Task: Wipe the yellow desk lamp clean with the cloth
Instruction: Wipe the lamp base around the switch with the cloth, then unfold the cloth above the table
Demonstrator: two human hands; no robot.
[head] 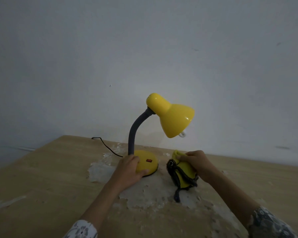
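At frame centre our left hand (127,170) clasps the yellow desk lamp's (169,115) base (147,162); our right hand (195,163), just right, is clenched around the bunched yellow cloth (182,176), seemingly dark-edged.

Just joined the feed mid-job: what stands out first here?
The yellow desk lamp stands mid-table, its shade bright against the grey wall, the left hand gripping its round base. To its right, the right hand presses a yellow cloth with dark edging onto the table, whose wooden surface is peeling in pale patches.
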